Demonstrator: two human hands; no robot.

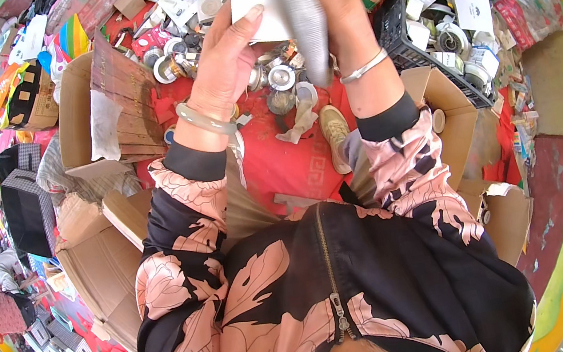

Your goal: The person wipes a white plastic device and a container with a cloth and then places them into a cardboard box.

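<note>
Both my arms reach forward over the red floor cloth. In my left hand (225, 63) is a white box (258, 6), with the thumb pressed along its near side; its far end runs out of the picture. My right hand (344, 11) grips a long silver-grey ribbed thing (307, 21), blurred by motion, that hangs down beside the box and narrows toward its lower end. I cannot tell its exact kind. Just below lie small round lamp-like fittings, among them a white-rimmed one (281, 78).
A heap of loose fittings (181, 4) spreads ahead. On the right stands a black plastic crate (393, 22) full of boxes and round parts, near an open carton (455, 111). Cardboard boxes (100, 260) crowd my left side. A shoe (335, 134) rests on the red cloth (277, 147).
</note>
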